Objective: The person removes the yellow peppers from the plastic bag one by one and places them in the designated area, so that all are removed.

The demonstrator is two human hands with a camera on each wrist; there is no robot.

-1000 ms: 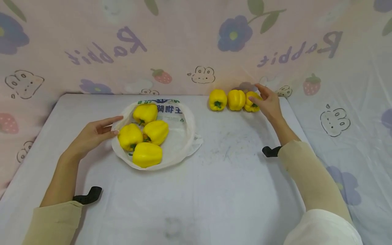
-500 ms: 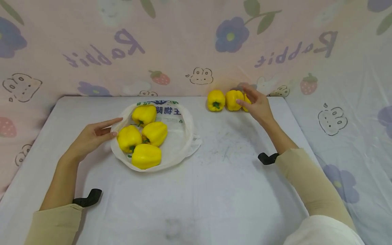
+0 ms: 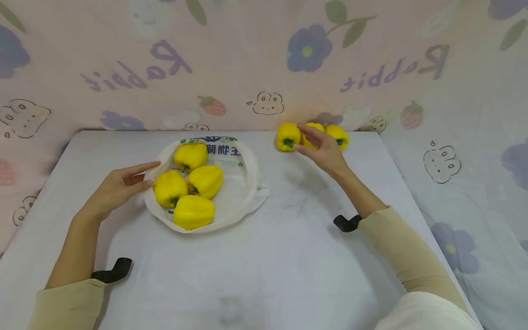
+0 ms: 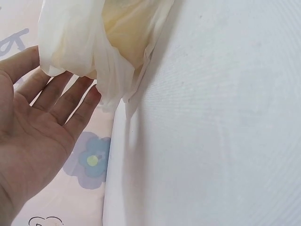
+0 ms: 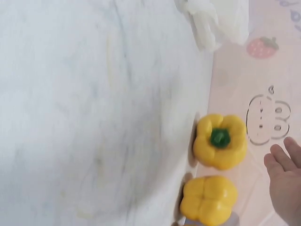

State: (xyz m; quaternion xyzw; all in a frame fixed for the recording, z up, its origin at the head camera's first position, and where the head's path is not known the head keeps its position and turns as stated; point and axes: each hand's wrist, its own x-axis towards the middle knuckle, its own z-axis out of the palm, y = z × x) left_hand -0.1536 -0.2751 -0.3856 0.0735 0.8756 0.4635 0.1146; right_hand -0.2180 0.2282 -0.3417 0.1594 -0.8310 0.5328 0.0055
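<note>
Containing peppers (image 3: 194,212), bag (image 3: 252,181) with mirrored Chinese print (image 3: 223,150), reversed "Rabbit" (image 3: 156,72) on backdrop (image 3: 247,50)

The light is soft and even, a bit dim in the head view. Pale, fuzzy shadows lie on the worktop (image 3: 288,261) near the arms (image 3: 365,195). The left wrist view is brighter (the white looks nearly washed out). In the right wrist view, the yellow peppers (image 5: 209,200) have small shiny spots.
</note>
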